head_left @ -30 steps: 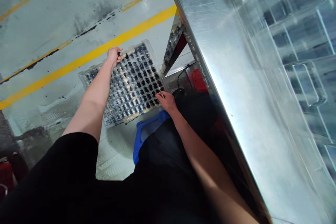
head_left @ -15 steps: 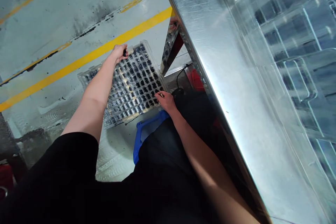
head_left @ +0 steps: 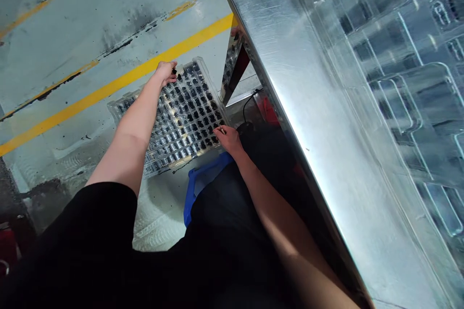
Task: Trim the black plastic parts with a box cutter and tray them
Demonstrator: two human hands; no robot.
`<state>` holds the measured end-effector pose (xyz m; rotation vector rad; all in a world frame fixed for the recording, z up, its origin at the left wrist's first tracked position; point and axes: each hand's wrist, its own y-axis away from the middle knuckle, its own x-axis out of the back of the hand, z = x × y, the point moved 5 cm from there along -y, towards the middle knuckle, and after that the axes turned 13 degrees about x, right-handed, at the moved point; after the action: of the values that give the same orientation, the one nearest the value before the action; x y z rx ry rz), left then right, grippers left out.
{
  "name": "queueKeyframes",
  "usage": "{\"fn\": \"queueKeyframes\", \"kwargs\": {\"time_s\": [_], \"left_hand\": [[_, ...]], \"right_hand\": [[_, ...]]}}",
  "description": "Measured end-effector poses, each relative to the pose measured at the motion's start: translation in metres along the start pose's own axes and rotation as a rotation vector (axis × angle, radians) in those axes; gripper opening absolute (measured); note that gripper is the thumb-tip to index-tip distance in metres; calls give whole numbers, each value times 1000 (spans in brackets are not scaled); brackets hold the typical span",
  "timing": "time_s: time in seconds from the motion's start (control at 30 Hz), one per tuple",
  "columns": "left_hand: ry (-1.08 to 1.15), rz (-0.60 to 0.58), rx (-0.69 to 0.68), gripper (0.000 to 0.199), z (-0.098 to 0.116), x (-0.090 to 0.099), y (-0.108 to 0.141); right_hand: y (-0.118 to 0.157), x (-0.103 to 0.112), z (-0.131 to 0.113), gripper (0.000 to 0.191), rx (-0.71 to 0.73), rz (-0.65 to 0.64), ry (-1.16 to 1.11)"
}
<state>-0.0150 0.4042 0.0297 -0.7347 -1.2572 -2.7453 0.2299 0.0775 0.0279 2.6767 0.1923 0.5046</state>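
A clear plastic tray with rows of small pockets lies low in front of me. Many pockets hold small dark, shiny parts. At the tray's far edge is my left hand, fingers curled round a small black part. My right hand is at the near right corner, its fingers pinched on a short thin object whose kind I cannot make out. My left forearm hides part of the tray's left side.
A metal table runs down the right side, with clear moulded plastic trays on it. A blue plastic stool stands near my legs. Beneath the table are a red object and a black cable. Yellow lines cross the floor.
The view has shifted slightly, so the table and its trays appear a little further left. Both hands stay in nearly the same places at the tray.
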Motion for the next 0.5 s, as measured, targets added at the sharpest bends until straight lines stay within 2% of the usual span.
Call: {"fn": "queueKeyframes", "kwargs": {"time_s": [0.23, 0.3, 0.37, 0.43, 0.47, 0.5], "left_hand": [[-41, 30, -16, 25, 7, -12, 7], [-40, 54, -43, 27, 9, -8, 14], [-18, 79, -97, 30, 12, 8, 32], [18, 100, -168, 29, 16, 27, 62], [26, 90, -207, 30, 20, 31, 81], [5, 60, -239, 34, 27, 26, 101]], "right_hand": [[6, 2, -1, 35, -9, 31, -23], [8, 4, -3, 35, -10, 39, -29], [7, 7, -10, 34, 2, 51, -34], [8, 12, -23, 33, 21, 76, -43], [13, 15, -32, 33, 31, 93, -52], [21, 20, -42, 32, 39, 111, -65]]}}
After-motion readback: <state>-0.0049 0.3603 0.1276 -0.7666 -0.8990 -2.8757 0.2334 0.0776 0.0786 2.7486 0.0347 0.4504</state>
